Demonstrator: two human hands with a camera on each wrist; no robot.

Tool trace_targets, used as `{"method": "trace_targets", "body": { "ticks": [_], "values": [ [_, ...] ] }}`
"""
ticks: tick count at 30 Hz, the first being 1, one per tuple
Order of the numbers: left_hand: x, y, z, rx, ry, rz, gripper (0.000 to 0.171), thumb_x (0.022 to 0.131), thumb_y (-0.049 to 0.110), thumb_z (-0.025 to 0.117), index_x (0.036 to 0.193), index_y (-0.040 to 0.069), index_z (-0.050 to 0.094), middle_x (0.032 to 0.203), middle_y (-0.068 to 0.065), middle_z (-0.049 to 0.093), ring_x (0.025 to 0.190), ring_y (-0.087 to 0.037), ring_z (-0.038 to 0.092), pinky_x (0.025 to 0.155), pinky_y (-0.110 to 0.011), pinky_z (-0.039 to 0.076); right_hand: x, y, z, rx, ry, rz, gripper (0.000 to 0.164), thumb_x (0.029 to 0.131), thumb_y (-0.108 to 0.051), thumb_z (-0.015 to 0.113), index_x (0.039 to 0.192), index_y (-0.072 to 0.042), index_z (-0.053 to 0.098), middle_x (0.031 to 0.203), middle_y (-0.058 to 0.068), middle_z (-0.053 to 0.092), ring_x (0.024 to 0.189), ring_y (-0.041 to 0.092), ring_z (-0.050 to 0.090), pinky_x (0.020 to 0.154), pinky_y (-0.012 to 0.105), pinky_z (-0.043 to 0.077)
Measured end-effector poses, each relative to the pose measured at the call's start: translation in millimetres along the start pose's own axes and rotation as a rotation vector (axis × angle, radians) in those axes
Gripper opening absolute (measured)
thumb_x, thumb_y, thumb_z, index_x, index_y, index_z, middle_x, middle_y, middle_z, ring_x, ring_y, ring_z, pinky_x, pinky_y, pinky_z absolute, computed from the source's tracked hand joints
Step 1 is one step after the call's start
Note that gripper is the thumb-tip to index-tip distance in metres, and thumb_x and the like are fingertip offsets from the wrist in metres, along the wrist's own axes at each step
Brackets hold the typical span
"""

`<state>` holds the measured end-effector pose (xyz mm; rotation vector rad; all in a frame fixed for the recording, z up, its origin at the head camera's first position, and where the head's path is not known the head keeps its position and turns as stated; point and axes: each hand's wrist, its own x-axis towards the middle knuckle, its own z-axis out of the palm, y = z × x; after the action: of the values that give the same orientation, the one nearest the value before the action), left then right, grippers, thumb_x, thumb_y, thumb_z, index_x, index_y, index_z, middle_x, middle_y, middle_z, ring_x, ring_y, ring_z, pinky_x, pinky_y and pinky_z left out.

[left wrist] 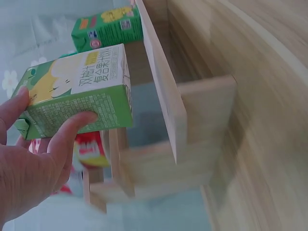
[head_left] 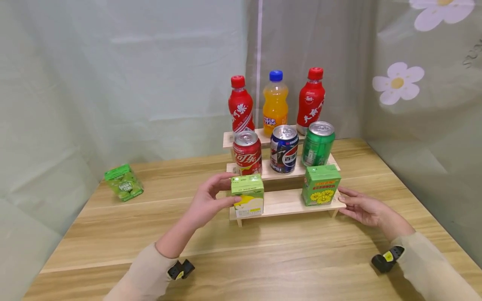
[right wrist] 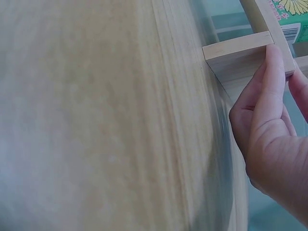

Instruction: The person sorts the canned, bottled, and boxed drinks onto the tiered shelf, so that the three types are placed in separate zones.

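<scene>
My left hand (head_left: pixel 207 200) grips a light-green juice carton (head_left: pixel 248 200) with a yellow fruit picture, thumb on its front edge and fingers behind. In the left wrist view, the carton (left wrist: pixel 79 89) shows a gap between its base and the lowest board of a three-tier wooden display shelf (head_left: pixel 284 203). My right hand (head_left: pixel 363 207) pinches the right end of that lowest board between thumb and fingers. Beside it stands a green drink carton (head_left: pixel 321 186) with yellow flowers, upright on the same tier.
Red, blue and green cans (head_left: pixel 284 150) stand on the middle tier. Two red-labelled bottles flank an orange soda bottle (head_left: pixel 275 104) on the top tier. A small green carton (head_left: pixel 124 182) sits at the table's far left. Curtains hang behind and at the right.
</scene>
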<state>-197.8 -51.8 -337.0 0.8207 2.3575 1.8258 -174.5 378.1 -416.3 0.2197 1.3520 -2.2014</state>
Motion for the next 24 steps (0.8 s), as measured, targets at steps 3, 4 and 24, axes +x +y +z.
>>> {"method": "trace_targets", "body": {
  "ticks": [3, 4, 24],
  "values": [
    [7.3, 0.9, 12.2, -0.007, -0.022, 0.013, 0.052, 0.078, -0.001, 0.074, 0.127, 0.005, 0.055, 0.114, -0.02, 0.065, 0.099, -0.026, 0.061, 0.085, -0.044, 0.052, -0.9, -0.7, 0.2, 0.002, 0.002, 0.002, 0.027, 0.097, -0.009, 0.053, 0.096, -0.031, 0.07, 0.1, 0.005, 0.066, 0.09, 0.013, 0.067, 0.083, 0.024, 0.055],
    [9.5, 1.8, 16.6, -0.012, -0.026, 0.0, 0.052, 0.079, 0.0, 0.074, 0.127, 0.006, 0.056, 0.115, -0.018, 0.065, 0.098, -0.025, 0.061, 0.083, -0.043, 0.053, -0.8, -0.8, 0.2, 0.003, 0.002, 0.002, 0.027, 0.097, -0.009, 0.053, 0.096, -0.031, 0.07, 0.1, 0.006, 0.066, 0.09, 0.013, 0.067, 0.083, 0.024, 0.054],
    [40.4, -9.9, 72.9, -0.034, 0.013, -0.074, 0.049, 0.081, 0.005, 0.074, 0.126, 0.013, 0.058, 0.117, -0.012, 0.064, 0.105, -0.025, 0.061, 0.094, -0.039, 0.05, 6.9, 1.0, -13.3, -0.033, -0.08, 0.0, 0.021, 0.091, -0.014, 0.064, 0.104, -0.031, 0.062, 0.104, 0.003, 0.066, 0.097, 0.012, 0.065, 0.089, 0.024, 0.052]
  ]
}}
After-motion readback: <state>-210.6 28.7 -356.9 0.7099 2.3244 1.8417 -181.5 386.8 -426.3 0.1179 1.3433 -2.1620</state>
